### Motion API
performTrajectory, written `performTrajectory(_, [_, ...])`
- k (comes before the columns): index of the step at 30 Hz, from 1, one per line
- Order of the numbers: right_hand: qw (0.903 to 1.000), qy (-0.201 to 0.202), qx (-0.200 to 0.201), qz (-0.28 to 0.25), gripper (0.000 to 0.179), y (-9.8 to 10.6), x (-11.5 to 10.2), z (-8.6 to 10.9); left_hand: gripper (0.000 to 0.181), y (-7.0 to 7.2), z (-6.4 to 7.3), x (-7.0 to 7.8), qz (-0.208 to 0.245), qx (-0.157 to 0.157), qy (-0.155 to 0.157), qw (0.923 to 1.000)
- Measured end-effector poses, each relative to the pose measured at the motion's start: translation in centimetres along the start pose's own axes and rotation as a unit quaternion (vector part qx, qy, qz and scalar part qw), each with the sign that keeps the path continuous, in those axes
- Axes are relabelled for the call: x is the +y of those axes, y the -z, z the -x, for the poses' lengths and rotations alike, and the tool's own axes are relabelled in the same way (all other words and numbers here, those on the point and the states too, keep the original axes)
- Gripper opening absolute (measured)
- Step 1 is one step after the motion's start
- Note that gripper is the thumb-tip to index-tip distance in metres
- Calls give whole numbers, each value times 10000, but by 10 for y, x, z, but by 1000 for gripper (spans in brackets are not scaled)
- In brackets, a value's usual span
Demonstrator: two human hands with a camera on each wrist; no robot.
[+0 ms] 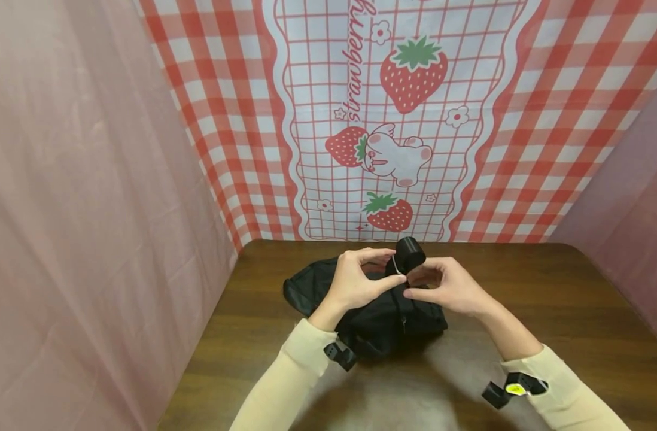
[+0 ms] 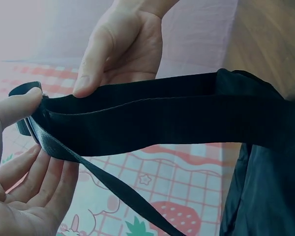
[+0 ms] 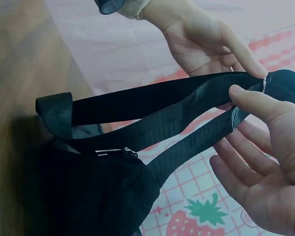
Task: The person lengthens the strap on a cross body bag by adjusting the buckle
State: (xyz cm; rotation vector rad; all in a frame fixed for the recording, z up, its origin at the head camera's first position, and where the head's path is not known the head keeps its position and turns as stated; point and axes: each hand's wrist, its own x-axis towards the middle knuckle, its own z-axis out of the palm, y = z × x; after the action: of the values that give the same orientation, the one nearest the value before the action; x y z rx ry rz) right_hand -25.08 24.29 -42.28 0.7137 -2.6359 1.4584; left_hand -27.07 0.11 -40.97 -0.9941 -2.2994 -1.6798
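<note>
A black fabric bag [image 1: 368, 332] lies on the table, its wide webbing strap [image 2: 157, 120] raised off it between my hands. Near the strap's folded end sits a thin metal slider buckle [image 2: 31, 129]. My left hand [image 1: 355, 284] pinches the strap right at this buckle, thumb on one side and fingers on the other. Close beside it, my right hand [image 1: 453, 287] grips the webbing between thumb and fingers. Above both hands the strap's end stands up as a rounded loop [image 1: 411, 254]. A zipper pull [image 3: 130, 152] shows on the bag in the right wrist view.
The brown wooden table [image 1: 522, 299] extends around the bag. Behind it hangs a red-and-white checked cloth [image 1: 554, 120] with strawberry prints. Pink curtains [image 1: 91, 209] stand at both sides. Each sleeve carries a small black wrist camera [image 1: 340, 356].
</note>
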Motion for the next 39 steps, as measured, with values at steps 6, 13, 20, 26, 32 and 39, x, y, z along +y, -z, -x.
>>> performTrajectory(6, [9987, 382, 111, -320, 32, -5, -2, -1, 44, -1, 0, -1, 19, -44, -52, 10000])
performTrajectory(13, [9988, 285, 362, -148, 28, -8, -9, -4, 43, -1, 0, 1, 100, -23, -124, 9999])
performTrajectory(20, [9995, 174, 254, 46, 23, -8, -7, 0, 43, 0, 1, 1, 49, -32, -71, 10000])
performTrajectory(26, [9989, 248, 405, -20, 34, -9, -8, -1, 42, -1, 1, 0, 60, -20, -45, 10000])
performTrajectory(32, [9978, 226, 609, 135, 33, -7, -12, -2, 43, -3, 0, 1, 151, -26, -98, 9998])
performTrajectory(39, [9984, 109, 516, 216, 34, -4, -12, 2, 43, -4, -1, 2, 155, -60, -114, 9998])
